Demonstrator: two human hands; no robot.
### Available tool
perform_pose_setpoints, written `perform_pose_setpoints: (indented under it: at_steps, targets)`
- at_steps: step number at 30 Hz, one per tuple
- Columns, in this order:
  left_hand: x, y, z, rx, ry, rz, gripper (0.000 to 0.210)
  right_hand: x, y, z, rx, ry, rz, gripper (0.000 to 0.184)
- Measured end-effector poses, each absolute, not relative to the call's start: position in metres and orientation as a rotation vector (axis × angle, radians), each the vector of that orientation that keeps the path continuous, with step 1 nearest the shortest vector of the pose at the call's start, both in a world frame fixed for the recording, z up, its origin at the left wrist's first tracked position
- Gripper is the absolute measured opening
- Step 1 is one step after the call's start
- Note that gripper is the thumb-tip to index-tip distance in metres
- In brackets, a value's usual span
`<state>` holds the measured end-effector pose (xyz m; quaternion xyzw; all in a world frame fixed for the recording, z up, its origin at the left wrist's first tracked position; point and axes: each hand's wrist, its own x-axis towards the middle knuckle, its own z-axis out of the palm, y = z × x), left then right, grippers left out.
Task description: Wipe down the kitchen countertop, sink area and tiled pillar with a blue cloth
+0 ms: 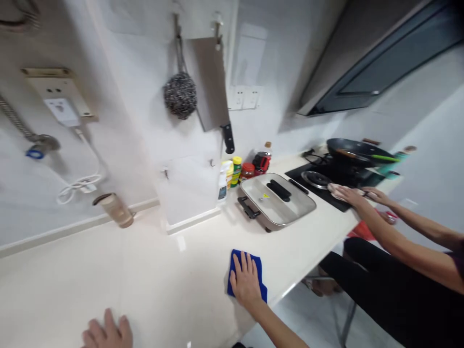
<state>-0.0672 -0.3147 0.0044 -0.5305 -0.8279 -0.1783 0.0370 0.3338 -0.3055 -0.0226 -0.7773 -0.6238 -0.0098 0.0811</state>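
Note:
A folded blue cloth (260, 270) lies on the white countertop (174, 285) near its front edge. My right hand (247, 285) rests flat on top of this cloth, fingers stretched out and slightly apart. At the bottom left, my left hand (108, 333) is over the countertop with its fingers spread and nothing in them; its lower part is cut off by the frame. Beyond my right hand stands a rectangular electric pan (253, 217) under a glass lid (297, 205) with a black handle.
Another person's hands (348, 193) press a pale cloth on the black cooktop (339, 200) at right. A wok (351, 150) sits behind. Bottles and jars (236, 171) stand by the wall. A cleaver (210, 82) and scourer (180, 95) hang above. A beige cup (118, 211) leans at left.

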Motion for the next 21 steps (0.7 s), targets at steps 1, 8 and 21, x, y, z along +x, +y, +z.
perform_pose_setpoints:
  at_steps: [1,8,21]
  targets:
    - [-0.07,-0.316,0.006,-1.64,-2.577,-0.535,0.073,0.332,-0.288,-0.02,-2.34,-1.863,-0.039,0.062]
    - [-0.13,-0.364,0.012,-1.458,-2.805,-0.447,0.071,0.308,-0.196,-0.009,-2.348,-1.921,-0.126,0.06]
    - [-0.174,-0.414,0.022,-0.734,-2.959,-0.385,0.066,0.102,-0.209,-0.004,-1.437,-2.573,0.18,0.064]
